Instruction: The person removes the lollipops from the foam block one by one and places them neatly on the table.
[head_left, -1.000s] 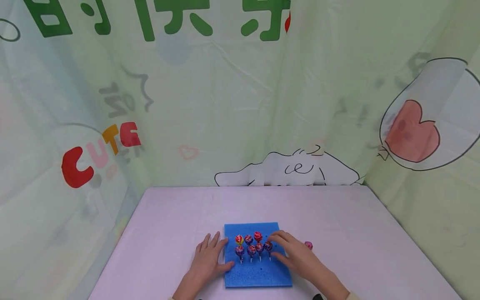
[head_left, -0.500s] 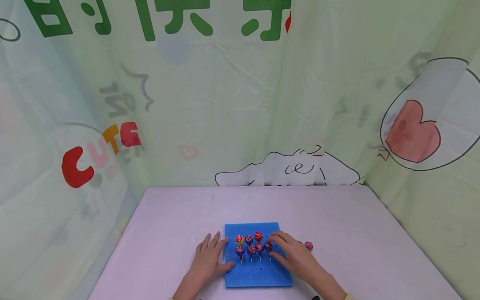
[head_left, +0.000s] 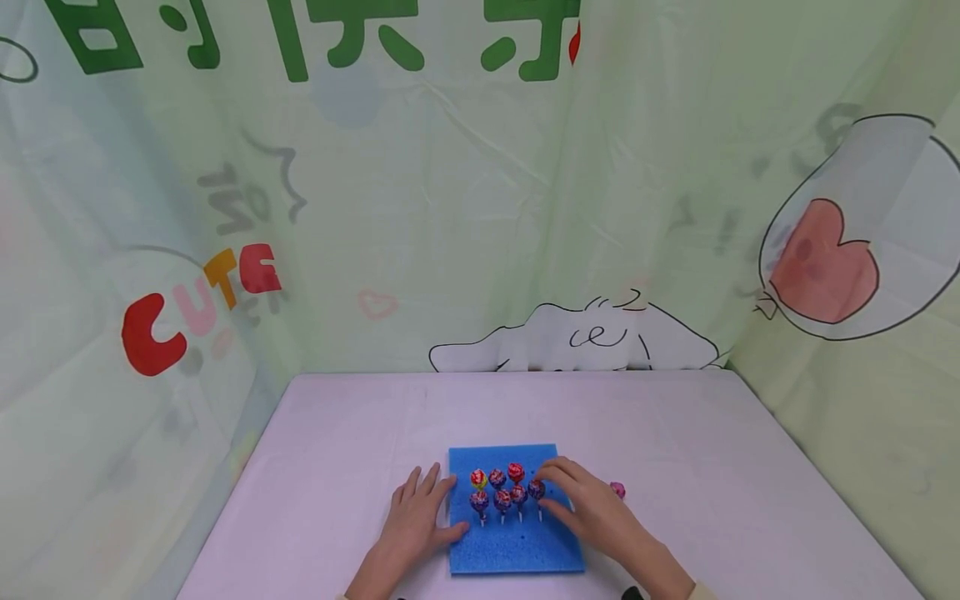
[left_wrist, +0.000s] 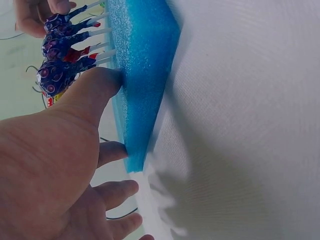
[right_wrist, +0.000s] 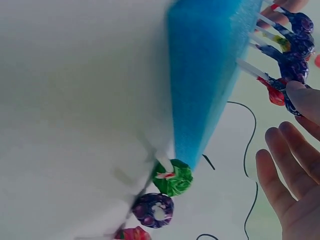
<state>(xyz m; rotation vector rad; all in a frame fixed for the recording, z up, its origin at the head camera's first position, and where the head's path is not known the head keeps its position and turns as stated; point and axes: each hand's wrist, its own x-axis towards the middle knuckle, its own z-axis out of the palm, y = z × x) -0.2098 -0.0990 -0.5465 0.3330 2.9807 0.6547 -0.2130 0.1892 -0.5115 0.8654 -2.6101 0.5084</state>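
– Seven lollipops (head_left: 502, 500) stand in two rows, so what has just changed?

– Very little. The nearest-right lollipop (head_left: 536, 489) is still pinched between thumb and forefinger of the right hand (head_left: 588, 504), which looks a touch higher than half a second ago. Its other fingers are spread.

– Where is its stick?

– Its lower end meets the blue foam block (head_left: 517, 550), at the right end of the front row. I cannot tell how deep it goes, or whether it is being pushed in or adjusted.

– And for the work?

– I'd judge this one unfinished until the fingers let go. The other six stand unheld.

– The left hand (head_left: 416, 510)?

– Unmoved, fingers spread, its thumb on the block's left edge, apparently steadying it.

– Anything farther out?

– Green (right_wrist: 173, 177), purple (right_wrist: 142, 210) and red (right_wrist: 134, 233) lollipops lie on the table (head_left: 360, 417), beyond the block's right side, untouched.
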